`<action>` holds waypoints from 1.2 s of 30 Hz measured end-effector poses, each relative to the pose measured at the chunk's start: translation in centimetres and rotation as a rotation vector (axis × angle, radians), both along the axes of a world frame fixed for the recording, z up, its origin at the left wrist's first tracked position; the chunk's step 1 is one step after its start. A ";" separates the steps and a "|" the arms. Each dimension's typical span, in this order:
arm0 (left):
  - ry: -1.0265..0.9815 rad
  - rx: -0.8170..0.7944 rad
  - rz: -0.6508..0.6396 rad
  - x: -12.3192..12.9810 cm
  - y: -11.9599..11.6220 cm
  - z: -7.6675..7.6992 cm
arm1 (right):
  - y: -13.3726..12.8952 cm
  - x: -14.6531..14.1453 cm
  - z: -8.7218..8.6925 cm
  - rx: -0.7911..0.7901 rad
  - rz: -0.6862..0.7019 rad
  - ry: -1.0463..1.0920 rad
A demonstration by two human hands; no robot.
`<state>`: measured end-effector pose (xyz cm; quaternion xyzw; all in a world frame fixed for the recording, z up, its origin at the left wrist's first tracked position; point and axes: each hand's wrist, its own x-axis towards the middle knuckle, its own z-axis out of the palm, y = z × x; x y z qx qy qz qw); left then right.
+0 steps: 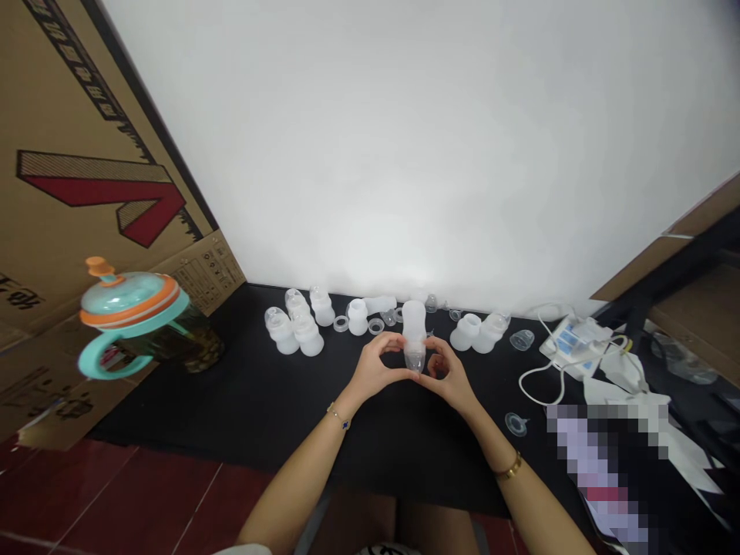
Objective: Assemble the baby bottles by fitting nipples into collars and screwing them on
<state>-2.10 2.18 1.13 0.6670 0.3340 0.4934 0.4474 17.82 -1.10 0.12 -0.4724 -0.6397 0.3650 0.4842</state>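
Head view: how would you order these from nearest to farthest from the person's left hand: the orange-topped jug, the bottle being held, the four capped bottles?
From the left hand:
1. Held bottle: just right, touching the hand.
2. Four capped bottles: to the hand's left.
3. Orange-topped jug: far left.

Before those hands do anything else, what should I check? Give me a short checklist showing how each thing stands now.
1. Both hands on the bottle: ok; left hand and right hand touch the held bottle.
2. Clear cover at its near end: ok.
3. Cover fully seated: cannot tell.
4. Every cover on a bottle: not ok; a loose cover lies at right.
5. Jug apart from the hands: ok, far left.
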 end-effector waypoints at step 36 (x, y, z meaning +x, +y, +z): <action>0.124 0.140 -0.027 -0.9 -0.1 0.5 | 0.4 0.8 -0.4 -0.332 0.429 0.556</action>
